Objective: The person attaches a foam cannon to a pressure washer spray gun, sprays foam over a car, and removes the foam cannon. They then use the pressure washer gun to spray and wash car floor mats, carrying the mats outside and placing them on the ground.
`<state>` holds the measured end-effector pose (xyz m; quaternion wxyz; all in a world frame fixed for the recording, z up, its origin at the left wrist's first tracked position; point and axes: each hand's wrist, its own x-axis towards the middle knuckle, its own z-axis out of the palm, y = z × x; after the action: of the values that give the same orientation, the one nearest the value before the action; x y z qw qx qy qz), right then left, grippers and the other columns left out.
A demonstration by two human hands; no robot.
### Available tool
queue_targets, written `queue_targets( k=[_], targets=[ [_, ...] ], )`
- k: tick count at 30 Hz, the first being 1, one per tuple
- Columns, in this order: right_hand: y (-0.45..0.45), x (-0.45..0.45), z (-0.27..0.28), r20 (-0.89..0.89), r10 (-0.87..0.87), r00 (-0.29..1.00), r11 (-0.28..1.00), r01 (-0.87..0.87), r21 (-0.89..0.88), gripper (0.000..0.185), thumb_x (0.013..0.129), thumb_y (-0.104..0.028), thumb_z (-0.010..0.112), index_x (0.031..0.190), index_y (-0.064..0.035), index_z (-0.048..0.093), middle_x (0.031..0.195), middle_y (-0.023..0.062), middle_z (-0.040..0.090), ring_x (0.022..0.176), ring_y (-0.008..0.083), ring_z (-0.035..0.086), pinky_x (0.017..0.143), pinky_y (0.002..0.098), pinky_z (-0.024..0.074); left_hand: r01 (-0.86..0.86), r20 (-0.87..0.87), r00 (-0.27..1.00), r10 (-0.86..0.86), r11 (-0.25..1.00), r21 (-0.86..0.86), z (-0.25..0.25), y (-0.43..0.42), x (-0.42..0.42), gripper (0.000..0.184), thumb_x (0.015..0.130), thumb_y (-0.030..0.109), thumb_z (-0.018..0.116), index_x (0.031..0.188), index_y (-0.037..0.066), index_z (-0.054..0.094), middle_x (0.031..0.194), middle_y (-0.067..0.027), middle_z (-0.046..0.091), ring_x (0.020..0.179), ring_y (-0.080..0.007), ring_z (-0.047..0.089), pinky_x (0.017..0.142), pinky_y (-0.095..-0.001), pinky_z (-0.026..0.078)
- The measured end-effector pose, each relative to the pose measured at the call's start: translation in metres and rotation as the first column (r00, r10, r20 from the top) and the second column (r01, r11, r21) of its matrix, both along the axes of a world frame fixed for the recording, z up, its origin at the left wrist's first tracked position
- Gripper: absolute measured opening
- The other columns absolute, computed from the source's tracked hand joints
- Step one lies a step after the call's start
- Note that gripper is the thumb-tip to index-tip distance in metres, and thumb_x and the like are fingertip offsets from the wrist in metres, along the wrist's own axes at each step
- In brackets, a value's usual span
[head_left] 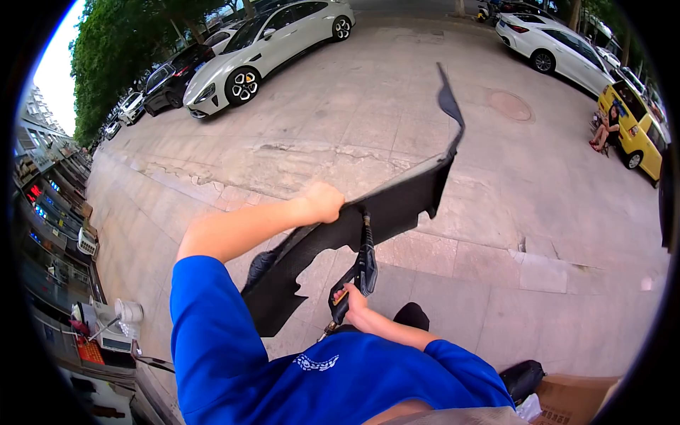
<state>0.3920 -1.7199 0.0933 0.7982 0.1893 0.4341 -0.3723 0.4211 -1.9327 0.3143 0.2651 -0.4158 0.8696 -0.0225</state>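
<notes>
My left hand point(322, 202) is closed on the upper edge of a large black car floor mat point(404, 202). The mat has cut-outs along its lower edge and hangs slanted in front of me, with a thin curled end reaching up to the far right. In my right hand point(352, 303) is a black spray gun point(365, 265), the fingers wrapped round its handle. The gun's nozzle points up at the mat's near face; I cannot tell whether it touches. A metal fitting point(327, 330) shows at the base of the handle.
Paved ground point(496, 234) spreads around me. A light grey car point(276, 39), a white car point(556, 42) and a yellow car point(637, 124) are parked beyond, with a seated person point(605, 131) by the yellow one. A cardboard box point(577, 397) lies behind at right; a white bucket point(129, 312) stands at left.
</notes>
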Motion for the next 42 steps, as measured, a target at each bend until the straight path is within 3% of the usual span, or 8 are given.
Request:
queue_targets(
  k=[4,6,10,16,21,30,37,42],
  targets=[
    [-0.045,-0.045,-0.056,0.084,0.005,0.996,0.985,-0.020,0.171,0.016,0.081,-0.018,0.057,0.078,-0.0067,0.045,0.070,0.0095,0.052,0.066,0.0270,0.056,0.061,0.0406,0.0490,0.063,-0.133,0.990,-0.054,0.996,0.069,-0.043,-0.018,-0.042,0.010,0.064,0.014,0.059,0.069,0.008,0.065,0.069,-0.0125,0.064,0.071,-0.0287,0.064,0.062,-0.0392,0.049],
    [-0.083,-0.093,-0.059,0.071,0.056,0.996,0.986,-0.066,0.153,0.017,0.081,-0.019,0.056,0.075,-0.0079,0.045,0.068,0.0083,0.052,0.064,0.0259,0.055,0.061,0.0393,0.0481,0.252,-0.208,0.949,-0.236,0.966,0.054,-0.055,-0.046,-0.065,0.028,0.065,0.009,0.058,0.092,0.008,0.064,0.062,-0.0127,0.060,0.063,-0.0301,0.061,0.057,-0.0426,0.045],
    [-0.188,-0.173,-0.082,0.068,-0.034,0.997,0.989,0.024,0.148,0.018,0.082,-0.018,0.055,0.072,-0.0080,0.045,0.066,0.0068,0.051,0.063,0.0233,0.054,0.064,0.0392,0.0476,0.417,-0.151,0.901,-0.407,0.908,0.043,-0.077,-0.119,-0.124,0.040,0.067,0.010,0.059,0.106,0.010,0.062,0.059,-0.0097,0.058,0.063,-0.0276,0.059,0.063,-0.0377,0.043],
    [-0.299,-0.243,-0.079,0.148,-0.045,0.988,0.987,0.066,-0.143,0.013,0.082,-0.015,0.056,0.075,-0.0060,0.050,0.063,0.0080,0.050,0.059,0.0219,0.054,0.061,0.0352,0.0482,0.351,-0.184,0.923,-0.339,0.936,0.036,-0.085,-0.207,-0.150,0.046,0.067,0.010,0.059,0.113,0.016,0.061,0.060,-0.0046,0.054,0.066,-0.0227,0.055,0.069,-0.0335,0.040],
    [-0.397,-0.264,-0.089,0.115,-0.049,0.992,0.982,0.069,-0.178,0.012,0.081,-0.015,0.058,0.077,-0.0056,0.051,0.063,0.0076,0.051,0.058,0.0212,0.054,0.059,0.0341,0.0481,0.209,-0.237,0.949,-0.211,0.977,-0.033,-0.088,-0.287,-0.144,0.051,0.069,0.004,0.056,0.118,0.018,0.058,0.067,-0.0041,0.058,0.073,-0.0213,0.055,0.073,-0.0330,0.041],
    [-0.494,-0.279,-0.119,-0.030,0.073,0.997,0.957,-0.078,-0.280,0.012,0.081,-0.015,0.060,0.080,-0.0048,0.053,0.063,0.0069,0.052,0.056,0.0199,0.054,0.057,0.0320,0.0479,0.291,-0.093,0.949,-0.300,0.952,-0.100,-0.042,-0.423,-0.178,0.057,0.068,0.000,0.056,0.122,0.018,0.056,0.066,-0.0061,0.053,0.072,-0.0231,0.052,0.074,-0.0341,0.041],
    [-0.470,-0.337,-0.130,-0.052,-0.026,0.998,0.996,0.021,-0.085,0.015,0.079,-0.016,0.063,0.073,-0.0053,0.056,0.061,0.0048,0.053,0.057,0.0186,0.055,0.057,0.0300,0.0468,0.441,-0.081,0.888,-0.453,0.888,-0.131,-0.166,-0.476,-0.289,0.038,0.073,0.008,0.056,0.111,0.012,0.060,0.063,-0.0053,0.059,0.069,-0.0218,0.057,0.069,-0.0327,0.042],
    [-0.408,-0.381,-0.106,0.027,-0.258,0.966,0.937,0.243,0.251,0.016,0.079,-0.019,0.058,0.073,-0.0111,0.045,0.063,0.0050,0.047,0.061,0.0229,0.051,0.066,0.0437,0.0462,0.421,-0.208,0.889,-0.408,0.907,0.019,-0.303,-0.436,-0.408,0.011,0.072,0.015,0.056,0.070,0.009,0.064,0.069,-0.0030,0.062,0.069,-0.0194,0.062,0.062,-0.0343,0.042]
  ],
)
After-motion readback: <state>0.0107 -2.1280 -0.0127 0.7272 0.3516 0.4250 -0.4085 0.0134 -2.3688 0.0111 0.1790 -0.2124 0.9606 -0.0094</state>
